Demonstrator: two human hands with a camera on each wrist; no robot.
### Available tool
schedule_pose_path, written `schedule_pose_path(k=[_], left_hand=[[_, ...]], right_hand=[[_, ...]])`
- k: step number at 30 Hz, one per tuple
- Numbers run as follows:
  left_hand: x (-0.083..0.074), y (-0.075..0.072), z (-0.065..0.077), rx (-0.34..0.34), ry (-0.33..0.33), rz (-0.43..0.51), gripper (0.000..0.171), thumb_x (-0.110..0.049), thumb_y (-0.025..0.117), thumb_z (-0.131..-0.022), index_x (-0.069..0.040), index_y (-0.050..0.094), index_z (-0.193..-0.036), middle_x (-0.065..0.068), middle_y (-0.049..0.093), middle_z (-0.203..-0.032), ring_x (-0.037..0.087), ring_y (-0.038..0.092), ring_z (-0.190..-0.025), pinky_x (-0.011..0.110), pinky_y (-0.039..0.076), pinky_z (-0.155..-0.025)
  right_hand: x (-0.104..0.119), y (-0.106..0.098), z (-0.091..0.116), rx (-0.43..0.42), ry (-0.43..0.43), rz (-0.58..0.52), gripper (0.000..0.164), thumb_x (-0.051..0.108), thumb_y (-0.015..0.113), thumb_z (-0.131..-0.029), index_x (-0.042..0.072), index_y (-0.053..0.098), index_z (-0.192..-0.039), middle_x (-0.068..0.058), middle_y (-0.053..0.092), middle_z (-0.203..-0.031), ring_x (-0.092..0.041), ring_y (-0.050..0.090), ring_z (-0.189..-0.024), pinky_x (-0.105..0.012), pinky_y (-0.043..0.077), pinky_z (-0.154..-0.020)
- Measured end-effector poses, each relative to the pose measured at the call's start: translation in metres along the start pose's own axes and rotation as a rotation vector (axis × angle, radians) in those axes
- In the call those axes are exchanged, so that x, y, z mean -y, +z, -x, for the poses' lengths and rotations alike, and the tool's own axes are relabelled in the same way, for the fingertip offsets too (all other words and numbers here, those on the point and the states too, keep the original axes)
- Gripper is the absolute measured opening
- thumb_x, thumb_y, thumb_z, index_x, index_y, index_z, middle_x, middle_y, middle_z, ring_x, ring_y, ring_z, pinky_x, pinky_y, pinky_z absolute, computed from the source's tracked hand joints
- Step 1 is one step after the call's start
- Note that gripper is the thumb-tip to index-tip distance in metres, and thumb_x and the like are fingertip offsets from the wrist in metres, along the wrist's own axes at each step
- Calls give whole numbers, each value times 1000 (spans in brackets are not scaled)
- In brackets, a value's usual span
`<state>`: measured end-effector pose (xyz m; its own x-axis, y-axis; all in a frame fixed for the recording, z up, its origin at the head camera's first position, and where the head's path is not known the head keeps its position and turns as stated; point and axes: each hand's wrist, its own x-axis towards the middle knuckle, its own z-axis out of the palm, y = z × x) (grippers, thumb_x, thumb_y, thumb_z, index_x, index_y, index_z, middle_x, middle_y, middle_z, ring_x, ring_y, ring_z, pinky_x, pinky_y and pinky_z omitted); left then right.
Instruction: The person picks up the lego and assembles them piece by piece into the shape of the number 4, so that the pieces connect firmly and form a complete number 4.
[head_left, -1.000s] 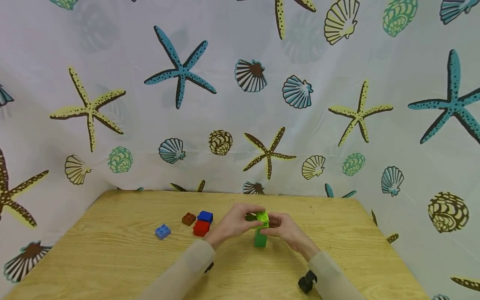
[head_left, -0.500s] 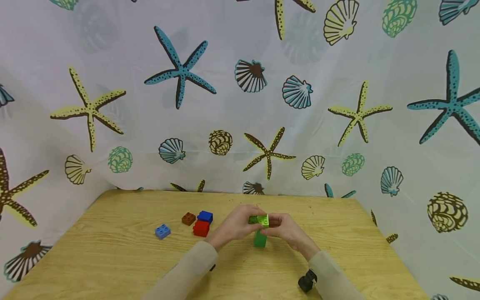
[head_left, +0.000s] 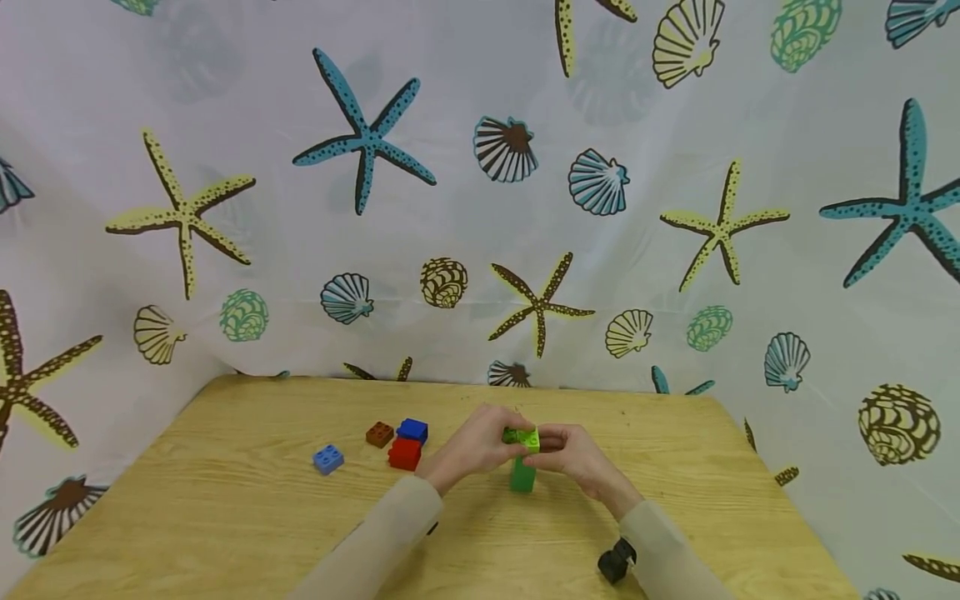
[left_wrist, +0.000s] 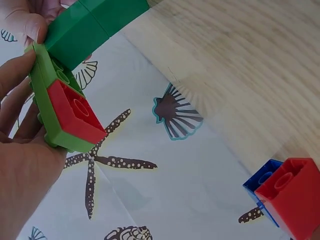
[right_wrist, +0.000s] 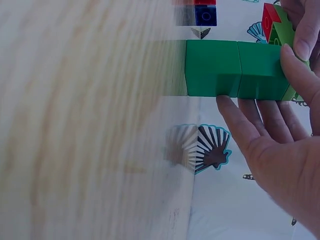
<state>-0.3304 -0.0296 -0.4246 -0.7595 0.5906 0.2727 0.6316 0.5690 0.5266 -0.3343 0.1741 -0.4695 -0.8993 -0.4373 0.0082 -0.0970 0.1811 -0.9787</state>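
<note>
A tower of two dark green toy building bricks (right_wrist: 212, 70) stands upright on the table. At its top sits a lime green brick (left_wrist: 47, 97), reaching out sideways past the tower. A red brick (left_wrist: 75, 110) is fixed under that overhang. My left hand (head_left: 477, 446) pinches the lime green brick between thumb and fingers. From the other side my right hand (head_left: 581, 462) holds the tower's upper part, its thumb in front and its fingers behind. In the right wrist view both thumbs meet near the upper end of the tower.
Left of the hands lie a blue brick (head_left: 413, 429), a red brick (head_left: 405, 453), a brown brick (head_left: 379, 433) and a light blue brick (head_left: 328, 459). A small black device (head_left: 617, 560) sits at the right wrist. A shell-patterned cloth (head_left: 450, 208) hangs behind the wooden table (head_left: 225, 500).
The lime green brick's raised end has come down, and more of its studs show beside my left fingers. My left hand has shifted slightly right; my right hand keeps its hold.
</note>
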Motion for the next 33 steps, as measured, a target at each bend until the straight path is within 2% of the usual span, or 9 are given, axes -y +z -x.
schedule_pose_path(k=[12,17,20,24,29,33], left_hand=[[-5,-5,-4,48,-53,-21,31,-12,72,-89,-7,71,-119,6,72,-116,17,67,-105,30,56,-85],[0,-2,-1,40,-60,-12,30,-14,72,-89,-10,72,-119,3,71,-117,15,65,-105,33,54,-89],[4,1,3,28,-89,56,31,-16,72,-90,-12,72,-121,1,70,-119,18,63,-110,39,52,-95],[7,4,7,10,-116,98,33,-19,72,-90,-14,70,-123,0,67,-119,20,60,-113,44,49,-100],[9,5,9,-4,-131,79,36,-20,72,-90,-16,69,-125,-2,61,-113,16,56,-102,39,50,-94],[10,5,10,-11,-101,48,39,-19,73,-89,-17,67,-128,-1,60,-113,15,56,-101,36,51,-90]], right_hand=[[2,-1,0,-25,1,-17,49,12,76,-85,-1,58,-129,-14,67,-122,-21,66,-108,-36,55,-92],[2,-1,2,-27,19,-22,50,15,76,-87,-1,58,-130,-13,65,-124,-20,65,-109,-35,55,-92],[2,-1,5,-5,19,-66,52,17,72,-90,-4,54,-134,-18,61,-128,-21,64,-110,-41,53,-96],[3,0,8,7,21,-169,54,19,68,-94,-6,49,-137,-20,58,-133,-21,64,-112,-51,49,-99],[7,2,7,-28,22,-179,50,21,68,-94,-1,52,-136,-16,57,-134,-20,63,-113,-51,51,-96],[9,4,7,-49,8,-126,47,19,67,-94,0,54,-136,-19,57,-135,-22,63,-113,-49,53,-94]])
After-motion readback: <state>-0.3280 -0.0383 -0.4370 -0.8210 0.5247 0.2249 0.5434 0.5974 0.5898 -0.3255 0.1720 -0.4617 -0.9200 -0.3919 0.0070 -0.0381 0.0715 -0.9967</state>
